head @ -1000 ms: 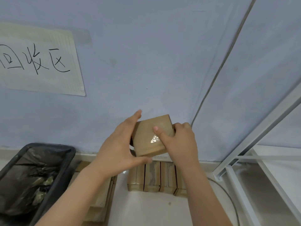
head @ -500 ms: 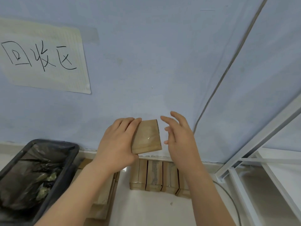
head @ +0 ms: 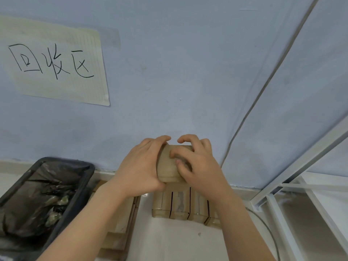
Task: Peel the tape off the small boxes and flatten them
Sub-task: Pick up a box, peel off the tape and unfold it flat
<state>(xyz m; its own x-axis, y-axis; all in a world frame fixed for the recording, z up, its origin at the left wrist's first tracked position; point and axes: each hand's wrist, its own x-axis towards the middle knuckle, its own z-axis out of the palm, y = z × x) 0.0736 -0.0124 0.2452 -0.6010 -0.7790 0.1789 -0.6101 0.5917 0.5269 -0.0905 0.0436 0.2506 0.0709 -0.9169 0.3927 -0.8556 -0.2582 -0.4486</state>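
Both forearms come up from the bottom of the view and meet in the middle. The left hand (head: 140,164) is wrapped round the left side of a small box (head: 166,166), thumb under its lower edge, fingers curled over the top. The right hand (head: 197,166) lies across the box's front, its fingertips (head: 174,153) bent and pressing on the face, thumb tip low on that same face. So both hands grip the one box, held up in the air in front of the wall, clear of everything below.

It looks like the hunt for a tape edge. A good way to do it: keep the left hand steady as the clamp, let a right fingernail scrape along the seam until a corner lifts, then pull low and flat along the cardboard so the strip comes away whole. Whether any tape has lifted yet, I cannot tell; the fingers cover it.

Just below the hands, a row of boxes (head: 180,204) stands side by side, still waiting. Left of that lies a stack of flattened card (head: 120,223), and further left a black bin (head: 62,210) with a dark liner. Behind it all, a paper sign (head: 56,63) is stuck on the blue wall (head: 169,72).
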